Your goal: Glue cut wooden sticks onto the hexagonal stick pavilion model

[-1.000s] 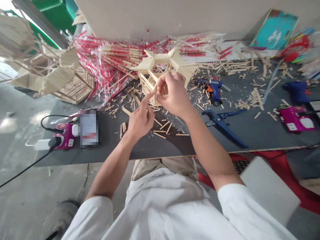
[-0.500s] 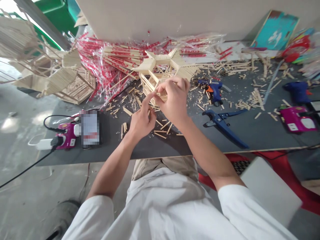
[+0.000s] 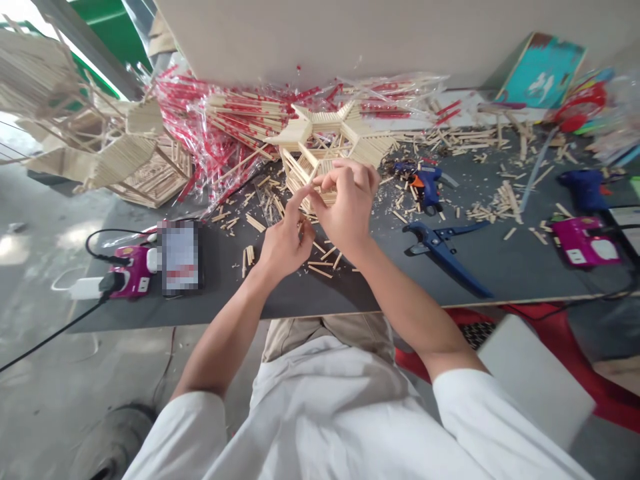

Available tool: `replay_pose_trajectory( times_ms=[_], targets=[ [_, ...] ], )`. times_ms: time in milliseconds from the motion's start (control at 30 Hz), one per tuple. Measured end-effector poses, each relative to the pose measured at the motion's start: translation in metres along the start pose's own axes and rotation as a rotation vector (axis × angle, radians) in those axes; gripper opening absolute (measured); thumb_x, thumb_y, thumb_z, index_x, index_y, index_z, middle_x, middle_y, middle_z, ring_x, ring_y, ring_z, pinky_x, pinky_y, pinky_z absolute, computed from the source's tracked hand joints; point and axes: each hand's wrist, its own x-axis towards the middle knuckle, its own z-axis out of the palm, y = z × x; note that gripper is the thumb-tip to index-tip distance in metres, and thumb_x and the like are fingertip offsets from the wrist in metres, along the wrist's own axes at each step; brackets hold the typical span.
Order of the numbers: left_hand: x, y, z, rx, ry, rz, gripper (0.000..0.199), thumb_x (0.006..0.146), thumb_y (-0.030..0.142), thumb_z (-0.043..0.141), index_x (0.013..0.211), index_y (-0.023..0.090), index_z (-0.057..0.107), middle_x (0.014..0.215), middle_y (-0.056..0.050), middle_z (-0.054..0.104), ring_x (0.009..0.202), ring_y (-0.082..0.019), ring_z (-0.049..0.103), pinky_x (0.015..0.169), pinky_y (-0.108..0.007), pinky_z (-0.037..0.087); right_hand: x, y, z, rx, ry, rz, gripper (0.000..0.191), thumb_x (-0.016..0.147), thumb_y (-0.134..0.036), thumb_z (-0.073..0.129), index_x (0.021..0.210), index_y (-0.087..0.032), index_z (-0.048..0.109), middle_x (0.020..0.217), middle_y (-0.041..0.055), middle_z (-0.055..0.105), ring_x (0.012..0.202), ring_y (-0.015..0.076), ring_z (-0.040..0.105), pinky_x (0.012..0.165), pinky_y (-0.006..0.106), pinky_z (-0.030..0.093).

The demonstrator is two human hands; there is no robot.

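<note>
A star-shaped model of pale wooden sticks [image 3: 327, 123] stands on the dark table, its slatted points at the top and an open stick frame below. My right hand [image 3: 347, 207] is at the near side of this frame, thumb and fingertips pinched together. Whatever is in the pinch is too small or hidden to make out. From the left, my left hand [image 3: 285, 243] meets it, index finger stretched to the right thumb tip. Its thumb is apart from that finger and the others are curled. Short cut sticks [image 3: 320, 272] lie just under both hands.
A blue pipe cutter [image 3: 450, 257] and a blue glue gun [image 3: 429, 188] lie to the right. Red-wrapped chopsticks in plastic [image 3: 215, 133] are heaped behind. A phone [image 3: 180, 257] and a purple power adapter [image 3: 131, 270] sit left; a larger stick model [image 3: 105, 160] stands beyond.
The view has shifted slightly, so things on the right appear a little further left. Both hands keep nearly the same pose at the model.
</note>
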Motion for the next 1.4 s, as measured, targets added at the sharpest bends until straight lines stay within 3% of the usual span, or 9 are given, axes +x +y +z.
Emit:
replay_pose_trajectory(
  times_ms=[233,433,600,867,1400],
  targets=[
    [-0.002,0.001,0.0,-0.052,0.01,0.015,0.072,0.097,0.018,0.048,0.165,0.021,0.024,0.085,0.001,0.071,0.064,-0.013,0.063,0.065,-0.025,0.045,0.001,0.001,0.002,-0.003,0.033,0.01,0.009,0.102,-0.029,0.062,0.104,-0.027,0.053,0.095,0.0042,0.07,0.132,0.0315,0.061,0.12,0.066,0.037],
    [0.0,-0.004,0.005,-0.087,0.004,0.002,0.077,0.102,0.023,0.045,0.169,0.022,0.009,0.086,-0.001,0.073,0.058,-0.012,0.056,0.06,-0.026,0.043,0.003,-0.004,-0.001,-0.031,-0.03,0.046,0.009,0.101,-0.025,0.064,0.105,-0.027,0.056,0.101,0.0061,0.07,0.132,0.0308,0.058,0.12,0.063,0.038],
    [0.001,-0.007,0.004,-0.062,0.007,0.003,0.078,0.097,0.019,0.048,0.168,0.02,0.017,0.089,-0.001,0.074,0.058,-0.011,0.057,0.062,-0.026,0.043,0.002,-0.004,-0.001,-0.02,-0.028,0.066,0.009,0.1,-0.027,0.065,0.103,-0.026,0.056,0.102,0.0068,0.067,0.125,0.0307,0.06,0.118,0.063,0.039],
    [0.0,-0.009,0.005,-0.05,-0.002,0.013,0.083,0.094,0.017,0.05,0.169,0.019,0.015,0.088,0.0,0.074,0.059,-0.011,0.058,0.063,-0.026,0.042,0.001,0.0,0.001,0.009,0.002,0.072,0.021,0.097,-0.026,0.065,0.116,-0.026,0.057,0.107,0.007,0.065,0.132,0.0318,0.055,0.121,0.064,0.036],
    [0.001,-0.007,0.004,-0.089,-0.04,-0.018,0.08,0.098,0.021,0.047,0.17,0.024,0.013,0.098,-0.004,0.077,0.061,-0.013,0.059,0.065,-0.029,0.046,-0.001,-0.002,0.004,0.031,-0.016,0.097,0.009,0.101,-0.027,0.064,0.107,-0.026,0.057,0.104,0.0062,0.071,0.134,0.0313,0.057,0.122,0.065,0.031]
  ],
)
